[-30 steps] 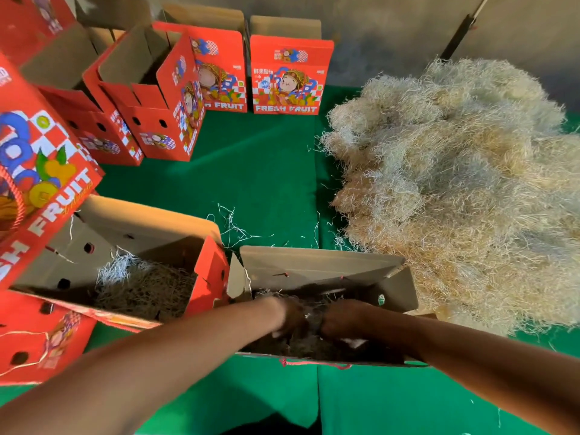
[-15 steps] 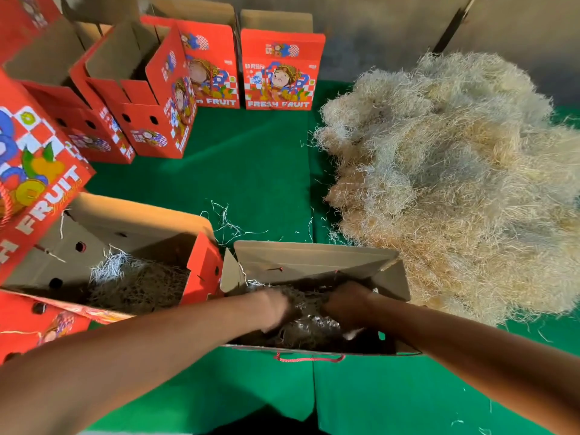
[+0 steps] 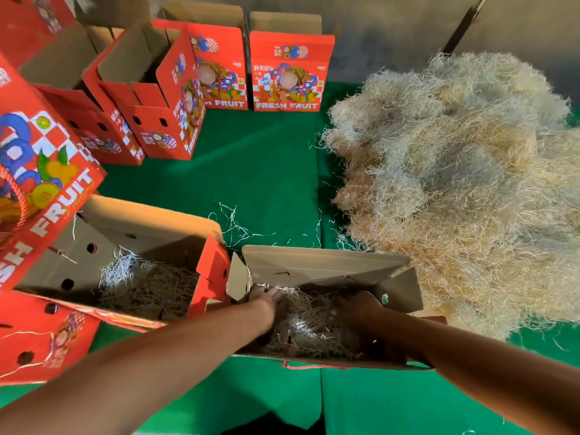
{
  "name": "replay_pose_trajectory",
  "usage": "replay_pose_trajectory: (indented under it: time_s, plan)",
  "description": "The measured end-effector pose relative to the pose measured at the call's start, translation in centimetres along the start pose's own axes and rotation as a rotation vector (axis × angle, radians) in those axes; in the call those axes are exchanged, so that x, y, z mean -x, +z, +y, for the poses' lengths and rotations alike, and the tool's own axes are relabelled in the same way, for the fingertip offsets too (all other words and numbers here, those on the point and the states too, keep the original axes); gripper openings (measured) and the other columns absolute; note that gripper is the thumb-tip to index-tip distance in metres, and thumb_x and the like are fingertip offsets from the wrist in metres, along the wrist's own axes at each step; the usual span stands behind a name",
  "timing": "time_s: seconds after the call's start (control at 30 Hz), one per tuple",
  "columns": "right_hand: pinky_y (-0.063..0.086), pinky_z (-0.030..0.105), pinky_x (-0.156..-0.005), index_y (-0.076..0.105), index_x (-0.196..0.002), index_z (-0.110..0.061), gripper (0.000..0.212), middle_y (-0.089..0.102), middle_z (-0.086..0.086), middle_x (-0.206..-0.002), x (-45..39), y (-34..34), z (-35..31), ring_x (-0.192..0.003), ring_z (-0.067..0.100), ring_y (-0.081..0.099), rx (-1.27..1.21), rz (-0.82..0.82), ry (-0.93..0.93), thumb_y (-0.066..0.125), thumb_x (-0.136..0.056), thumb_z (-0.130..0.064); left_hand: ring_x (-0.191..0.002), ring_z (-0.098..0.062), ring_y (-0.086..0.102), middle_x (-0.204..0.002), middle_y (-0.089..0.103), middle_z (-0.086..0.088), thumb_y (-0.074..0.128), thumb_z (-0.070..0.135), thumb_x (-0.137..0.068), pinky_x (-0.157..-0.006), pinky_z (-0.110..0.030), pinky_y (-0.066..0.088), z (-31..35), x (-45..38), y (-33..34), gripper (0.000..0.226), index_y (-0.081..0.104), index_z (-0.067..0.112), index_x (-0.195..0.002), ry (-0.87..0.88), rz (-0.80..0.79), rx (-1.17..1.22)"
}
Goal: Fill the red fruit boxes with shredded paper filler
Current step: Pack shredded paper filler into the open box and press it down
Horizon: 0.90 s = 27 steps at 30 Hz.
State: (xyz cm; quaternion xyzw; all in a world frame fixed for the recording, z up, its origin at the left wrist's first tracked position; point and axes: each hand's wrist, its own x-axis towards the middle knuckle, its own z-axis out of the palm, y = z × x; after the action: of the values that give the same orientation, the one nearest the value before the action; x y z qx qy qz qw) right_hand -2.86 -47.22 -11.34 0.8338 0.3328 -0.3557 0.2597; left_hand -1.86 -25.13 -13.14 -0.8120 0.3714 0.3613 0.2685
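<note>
An open red fruit box lies on the green cloth right in front of me, with shredded paper filler inside. Both my hands are down in this box. My left hand lies flat on the filler near the box's left end. At the right end, my right hand sits in shadow on the filler with its fingers hidden. A large loose pile of shredded paper lies to the right, touching the box's far right corner.
A second open box to the left holds its own filler. Several upright red boxes stand at the back, such as one facing me and one with open flaps. Loose strands lie on the green cloth.
My hands, close together in the middle of the box before, have moved apart toward its two ends. The filler between them now shows more.
</note>
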Motion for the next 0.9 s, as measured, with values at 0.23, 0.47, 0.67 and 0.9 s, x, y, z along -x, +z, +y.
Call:
replay_pose_trajectory:
  time_s: [0.23, 0.47, 0.67, 0.9]
  plan:
    - [0.057, 0.041, -0.078, 0.065, -0.111, -0.014, 0.038, 0.067, 0.009, -0.109, 1.6, -3.2, 0.6, -0.096, 0.027, 0.066, 0.116, 0.193, -0.201, 0.052, -0.098, -0.047, -0.121, -0.033, 0.058, -0.127, 0.062, -0.015, 0.065, 0.005, -0.090, -0.100, -0.045, 0.049, 0.4, 1.3, -3.1, 0.034, 0.061, 0.005, -0.124, -0.072, 0.155, 0.311]
    - [0.049, 0.039, -0.083, 0.066, -0.117, 0.006, 0.024, 0.068, 0.027, -0.110, 0.2, -3.4, -3.3, -0.095, 0.037, 0.065, -0.600, 0.176, -0.508, 0.056, -0.098, -0.005, -0.109, -0.031, 0.063, -0.132, 0.058, -0.015, 0.060, -0.013, -0.085, -0.082, -0.037, 0.050, -0.5, 2.1, -3.9, 0.060, 0.051, 0.010, -0.139, -0.067, 0.168, 0.629]
    - [0.054, 0.042, -0.091, 0.067, -0.116, -0.006, 0.034, 0.067, 0.017, -0.118, 0.3, -1.0, -2.9, -0.106, 0.033, 0.065, -0.349, -0.107, -0.112, 0.051, -0.100, -0.031, -0.093, -0.026, 0.062, -0.121, 0.063, -0.009, 0.049, 0.012, -0.100, -0.073, -0.035, 0.049, -1.8, 2.4, -2.6, 0.039, 0.052, 0.021, -0.137, -0.030, 0.153, 0.747]
    - [0.058, 0.042, -0.079, 0.069, -0.108, -0.005, 0.020, 0.070, 0.016, -0.102, -0.6, -1.1, -2.0, -0.095, 0.032, 0.070, -0.200, 0.094, 0.020, 0.056, -0.097, -0.016, -0.125, -0.032, 0.051, -0.142, 0.048, -0.018, 0.048, 0.026, -0.102, -0.101, -0.044, 0.045, -0.5, 2.1, -3.3, 0.038, 0.050, 0.008, -0.135, 0.082, -0.001, 0.589]
